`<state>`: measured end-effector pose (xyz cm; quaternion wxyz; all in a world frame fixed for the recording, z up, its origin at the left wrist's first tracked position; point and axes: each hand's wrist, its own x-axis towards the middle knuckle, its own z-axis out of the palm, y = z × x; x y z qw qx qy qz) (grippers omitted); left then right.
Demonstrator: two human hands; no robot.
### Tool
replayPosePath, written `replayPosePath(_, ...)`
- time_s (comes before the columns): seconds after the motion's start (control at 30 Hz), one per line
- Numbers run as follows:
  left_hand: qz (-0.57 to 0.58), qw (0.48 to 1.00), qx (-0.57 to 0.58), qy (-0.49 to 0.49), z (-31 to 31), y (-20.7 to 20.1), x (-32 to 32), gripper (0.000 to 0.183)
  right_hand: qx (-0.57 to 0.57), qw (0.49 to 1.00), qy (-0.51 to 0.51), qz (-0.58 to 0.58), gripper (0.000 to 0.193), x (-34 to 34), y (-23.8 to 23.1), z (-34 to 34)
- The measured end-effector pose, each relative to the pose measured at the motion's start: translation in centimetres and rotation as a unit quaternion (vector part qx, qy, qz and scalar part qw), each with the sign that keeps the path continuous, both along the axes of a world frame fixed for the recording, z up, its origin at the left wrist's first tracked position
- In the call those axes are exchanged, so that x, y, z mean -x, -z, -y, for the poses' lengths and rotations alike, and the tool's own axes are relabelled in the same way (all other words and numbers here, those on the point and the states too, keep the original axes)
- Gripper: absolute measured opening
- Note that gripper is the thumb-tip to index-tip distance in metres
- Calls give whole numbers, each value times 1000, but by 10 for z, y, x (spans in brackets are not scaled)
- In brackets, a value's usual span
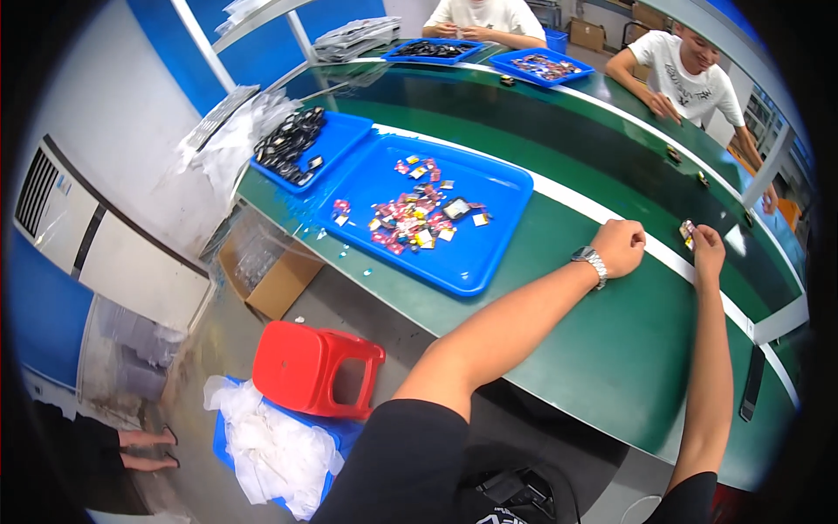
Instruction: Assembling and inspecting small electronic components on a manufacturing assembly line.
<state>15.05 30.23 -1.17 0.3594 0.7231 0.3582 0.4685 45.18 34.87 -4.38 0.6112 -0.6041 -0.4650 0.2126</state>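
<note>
My right hand (709, 249) is over the white line along the green conveyor, its fingertips pinching a small electronic part (687, 232) with a pale, yellowish face. To its left, my left hand (621, 248) is closed above the green table (602, 349), with a metal-banded watch on the wrist. Whatever its curled fingers may hold is hidden. Left of that hand lies a large blue tray (484, 262). Small red, yellow and silver pieces (410, 218) are heaped in it, and a larger dark-edged part (456, 208) rests among them.
A second blue tray (349, 131) holds black parts (292, 144). Small parts sit along the conveyor (576, 162). Two people work across it, near more blue trays (541, 77). A red stool (292, 367) and cardboard box (279, 279) stand at left. A black strip (752, 384) lies right.
</note>
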Motion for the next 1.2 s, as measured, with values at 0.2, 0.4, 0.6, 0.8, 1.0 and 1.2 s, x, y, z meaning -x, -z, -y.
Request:
replayPosePath(0.2,-8,1000,-10,-13,-4,-4,0,12,-20,959,144,242,25,-19,-22,8)
replayPosePath(0.4,-76,997,22,-16,-1,-4,15,16,24,980,85,178,47,107,-32,123)
replayPosePath(0.6,-128,992,-18,5,16,-9,15,19,27,980,-45,192,42,110,-37,131)
replayPosePath(0.8,-239,957,-161,35,49,-19,8,14,30,979,5,201,27,88,-38,129)
replayPosePath(1.0,-356,725,-560,184,116,-46,-20,15,19,985,0,174,22,84,-41,121)
replayPosePath(1.2,-378,669,-602,216,142,-49,-29,16,-4,994,-20,107,30,78,-39,121)
